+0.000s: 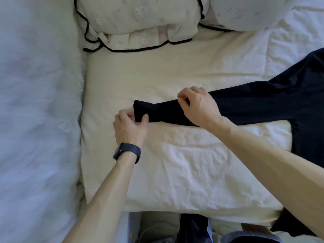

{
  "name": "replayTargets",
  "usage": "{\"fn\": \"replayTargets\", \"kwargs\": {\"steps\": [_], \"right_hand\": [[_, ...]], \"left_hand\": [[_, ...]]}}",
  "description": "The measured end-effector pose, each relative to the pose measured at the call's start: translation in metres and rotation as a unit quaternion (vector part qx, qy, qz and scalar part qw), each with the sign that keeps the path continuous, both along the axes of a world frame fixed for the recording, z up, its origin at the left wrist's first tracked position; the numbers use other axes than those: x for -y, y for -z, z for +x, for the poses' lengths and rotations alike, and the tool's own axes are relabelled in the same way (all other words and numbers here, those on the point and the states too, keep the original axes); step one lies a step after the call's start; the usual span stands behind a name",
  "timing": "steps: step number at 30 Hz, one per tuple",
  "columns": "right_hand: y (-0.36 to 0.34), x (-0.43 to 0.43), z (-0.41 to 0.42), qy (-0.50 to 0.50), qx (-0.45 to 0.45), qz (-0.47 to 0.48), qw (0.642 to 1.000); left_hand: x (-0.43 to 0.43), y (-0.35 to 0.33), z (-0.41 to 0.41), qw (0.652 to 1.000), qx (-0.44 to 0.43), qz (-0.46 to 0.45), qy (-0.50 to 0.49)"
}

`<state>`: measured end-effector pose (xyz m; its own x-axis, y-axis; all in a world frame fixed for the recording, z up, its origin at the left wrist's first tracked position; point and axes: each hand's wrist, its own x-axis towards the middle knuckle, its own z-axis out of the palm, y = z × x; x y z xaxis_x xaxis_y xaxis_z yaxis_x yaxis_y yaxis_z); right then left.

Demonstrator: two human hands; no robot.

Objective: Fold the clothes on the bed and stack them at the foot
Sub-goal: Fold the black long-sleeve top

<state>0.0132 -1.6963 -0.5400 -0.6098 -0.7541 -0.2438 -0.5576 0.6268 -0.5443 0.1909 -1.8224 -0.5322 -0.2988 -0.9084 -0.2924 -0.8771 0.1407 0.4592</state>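
A dark navy long-sleeved garment [273, 106] lies spread on the cream bed sheet [157, 76], its body at the right edge and one sleeve stretched out to the left. My left hand [129, 127], with a dark watch on its wrist, pinches the cuff end of that sleeve between thumb and fingers. My right hand [198, 106] pinches the sleeve's upper edge a little further along, its fingers curled over the cloth. The far right part of the garment runs out of view.
A cream pillow with black piping [138, 21] lies at the top, a second pale pillow [245, 11] beside it. A white fluffy blanket [35, 111] fills the left side. A white towel-like cloth [192, 163] covers the near bed. Dark clothing [192, 227] sits below the bed's edge.
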Motion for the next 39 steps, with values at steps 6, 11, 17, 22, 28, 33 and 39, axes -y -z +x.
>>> {"fn": "replayTargets", "kwargs": {"steps": [6, 11, 17, 22, 28, 33, 39], "right_hand": [[0.018, 0.048, 0.007, -0.169, 0.019, 0.101, 0.980], [0.015, 0.068, 0.000, -0.099, 0.064, 0.017, 0.993], [0.016, 0.087, 0.007, -0.088, 0.036, 0.026, 0.995], [0.010, 0.113, 0.014, -0.126, 0.067, 0.112, 0.983], [0.002, 0.128, 0.014, -0.195, 0.044, 0.168, 0.965], [-0.005, 0.112, 0.025, -0.088, 0.046, -0.097, 0.990], [-0.001, 0.024, 0.030, 0.123, 0.083, -0.135, 0.980]], "left_hand": [[-0.003, 0.011, -0.003, 0.996, 0.079, 0.022, 0.032], [0.003, 0.002, 0.016, 0.978, -0.154, 0.117, -0.083], [0.011, 0.005, 0.035, 0.978, -0.113, 0.157, -0.079], [0.024, 0.007, 0.010, 0.974, -0.050, 0.219, -0.035], [0.032, 0.016, 0.010, 0.990, -0.021, 0.138, -0.020], [0.043, 0.014, 0.011, 0.970, -0.131, 0.165, -0.124], [0.060, 0.013, -0.020, 0.973, -0.002, 0.232, -0.014]]}}
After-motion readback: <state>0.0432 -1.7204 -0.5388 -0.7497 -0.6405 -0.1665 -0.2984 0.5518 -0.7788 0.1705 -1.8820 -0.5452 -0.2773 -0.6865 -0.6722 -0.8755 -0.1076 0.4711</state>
